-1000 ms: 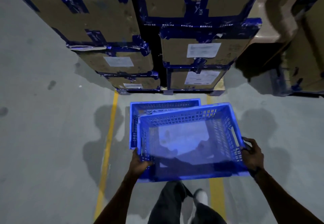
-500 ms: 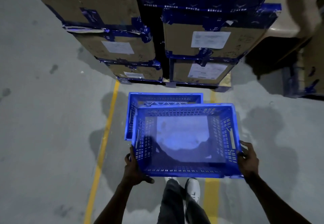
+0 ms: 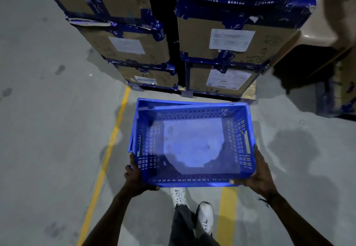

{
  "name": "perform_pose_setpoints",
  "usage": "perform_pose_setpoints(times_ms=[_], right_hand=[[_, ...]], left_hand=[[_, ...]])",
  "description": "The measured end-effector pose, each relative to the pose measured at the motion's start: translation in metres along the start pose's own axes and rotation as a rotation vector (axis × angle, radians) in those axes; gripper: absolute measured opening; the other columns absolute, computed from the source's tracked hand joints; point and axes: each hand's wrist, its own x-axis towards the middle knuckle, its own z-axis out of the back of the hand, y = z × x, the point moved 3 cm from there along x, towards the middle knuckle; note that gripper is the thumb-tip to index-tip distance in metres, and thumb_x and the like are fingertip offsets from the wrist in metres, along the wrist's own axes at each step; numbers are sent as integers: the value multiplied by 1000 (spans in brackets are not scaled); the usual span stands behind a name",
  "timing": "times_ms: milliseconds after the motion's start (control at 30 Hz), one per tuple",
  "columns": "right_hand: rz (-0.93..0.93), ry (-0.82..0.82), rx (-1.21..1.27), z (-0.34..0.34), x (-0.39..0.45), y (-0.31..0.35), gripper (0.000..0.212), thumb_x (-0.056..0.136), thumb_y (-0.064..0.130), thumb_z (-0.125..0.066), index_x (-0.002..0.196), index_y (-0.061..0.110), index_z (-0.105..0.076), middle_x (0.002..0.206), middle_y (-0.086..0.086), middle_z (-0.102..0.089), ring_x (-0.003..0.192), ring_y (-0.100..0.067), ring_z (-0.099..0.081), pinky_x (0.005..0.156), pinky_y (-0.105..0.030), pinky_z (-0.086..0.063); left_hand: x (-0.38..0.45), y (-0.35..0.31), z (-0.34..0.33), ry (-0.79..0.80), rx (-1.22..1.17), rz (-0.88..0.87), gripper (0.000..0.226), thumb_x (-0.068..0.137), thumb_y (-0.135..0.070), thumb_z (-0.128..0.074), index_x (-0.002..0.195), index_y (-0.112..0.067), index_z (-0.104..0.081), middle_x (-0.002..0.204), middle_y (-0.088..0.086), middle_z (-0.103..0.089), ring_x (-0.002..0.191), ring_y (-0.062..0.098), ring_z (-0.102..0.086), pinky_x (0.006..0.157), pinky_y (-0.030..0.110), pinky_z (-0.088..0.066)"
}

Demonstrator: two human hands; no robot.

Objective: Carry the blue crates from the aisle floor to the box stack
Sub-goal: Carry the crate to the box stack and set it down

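Head view, looking down: both hands hold a blue crate (image 3: pixel 192 145) in the middle of the frame. At lower left the left hand (image 3: pixel 135 178) grips its near left corner, fingers curled under the edge; at lower right the right hand (image 3: pixel 259 174) clasps the near right corner, thumb on the front wall. Only the far rim of a second blue crate (image 3: pixel 146 102) shows behind the held one — just in front of the taped cardboard boxes (image 3: pixel 221 39) filling the upper frame. White shoes (image 3: pixel 205 218) stand at the bottom between two yellow floor lines (image 3: pixel 107 155) on grey floor
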Motion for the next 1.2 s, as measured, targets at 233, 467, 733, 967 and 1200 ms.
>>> perform_pose_setpoints(times_ms=[233, 467, 733, 967, 1200], right_hand=[[-9, 53, -153, -18, 27, 9, 171, 14, 80, -84, 159, 26, -10, 163, -4, -19, 148, -28, -21, 114, -54, -25], [-94, 121, -184, -28, 46, 20, 181, 13, 83, -82, 159, 23, 7, 166, 7, 0, 152, -20, -7, 118, -53, -16], [-106, 79, -168, -34, 49, 35, 182, 13, 77, -87, 158, 27, 12, 163, 5, -7, 148, -28, -17, 118, -54, -19], [-111, 44, -160, -42, 45, 35, 181, 12, 78, -86, 159, 26, 5, 165, 7, -4, 151, -23, -10, 120, -54, -17], [-124, -13, -152, -53, 36, 45, 180, 10, 77, -87, 159, 29, 4, 163, 4, -9, 149, -28, -16, 118, -55, -20]], left_hand=[[36, -17, 26, -38, 10, 21, 197, 9, -71, -93, 152, -30, 37, 140, 18, -23, 133, 47, -30, 109, 60, -32], [54, -30, 49, -58, 67, 26, 196, 13, -69, -93, 154, -24, 34, 140, 24, -27, 129, 45, -35, 108, 54, -33], [67, -32, 64, -35, 59, -38, 187, 28, -58, -102, 153, -31, 35, 131, 12, -23, 130, 41, -30, 107, 56, -32], [74, -28, 70, -52, 72, -56, 189, 22, -63, -100, 154, -32, 32, 137, 17, -25, 130, 43, -31, 107, 58, -32], [101, -14, 77, -36, 158, -47, 197, 6, -83, -85, 152, -32, 37, 148, 18, -20, 124, 44, -36, 103, 57, -39]])
